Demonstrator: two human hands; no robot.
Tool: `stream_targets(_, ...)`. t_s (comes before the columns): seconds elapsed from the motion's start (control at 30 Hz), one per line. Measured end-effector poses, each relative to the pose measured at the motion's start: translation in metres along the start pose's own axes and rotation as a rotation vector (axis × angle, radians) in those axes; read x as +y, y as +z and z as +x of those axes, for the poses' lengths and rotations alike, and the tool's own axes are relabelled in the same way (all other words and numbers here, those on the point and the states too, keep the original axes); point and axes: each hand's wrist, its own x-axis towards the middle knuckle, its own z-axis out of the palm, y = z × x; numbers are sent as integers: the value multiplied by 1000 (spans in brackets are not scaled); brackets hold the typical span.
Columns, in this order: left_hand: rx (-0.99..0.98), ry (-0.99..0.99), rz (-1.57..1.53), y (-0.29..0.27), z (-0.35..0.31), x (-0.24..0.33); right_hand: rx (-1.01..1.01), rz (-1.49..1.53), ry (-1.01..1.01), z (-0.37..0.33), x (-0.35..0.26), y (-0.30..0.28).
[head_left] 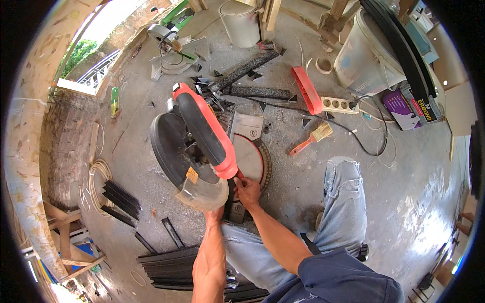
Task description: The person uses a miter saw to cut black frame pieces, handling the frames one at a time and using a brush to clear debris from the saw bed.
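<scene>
A person in torn pale-blue jeans crouches on a dusty grey concrete floor over a mitre saw with a black blade housing and a red-and-black top handle, which stands in the middle of the floor directly ahead of the knees. The right hand rests at the near end of the red handle, its fingers curled around a small red part just under the handle tip. The left hand reaches in beneath the clear lower blade guard; the guard hides most of it, so whether its fingers are spread or closed cannot be told. The saw's round metal turntable shows just right of the handle. A stack of long black profile strips lies on the floor by the left forearm, with more short black offcuts to the left beside a coil of pale cable. Beyond the saw lie two dark, gritty lengths of strip and scattered triangular scraps. To the right are a paintbrush with a red handle, a red plastic spirit level, a white multi-socket power strip with a black lead, and a roll of tape. A second green-and-grey mitre saw sits well apart at the far side, near a pale plastic bucket.
</scene>
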Motion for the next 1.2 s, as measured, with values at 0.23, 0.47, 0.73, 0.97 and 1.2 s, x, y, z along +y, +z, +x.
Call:
stream_targets(0.23, 17, -29, 28, -3, 1, 13, 27, -494, -334, 13, -33, -8)
stream_targets(0.47, 7, -183, -36, -15, 1, 35, -142, -704, -433, 25, -52, -11)
stream_targets(0.73, 88, -169, -17, 5, 8, 4, -90, -511, -267, 45, -23, -5)
stream_targets(0.97, 84, -176, 12, 22, 11, -20, -94, -494, -256, 27, -48, -6)
stream_targets(1.2, 16, -229, 28, 9, 13, 13, -85, -423, -255, 53, -25, -10)
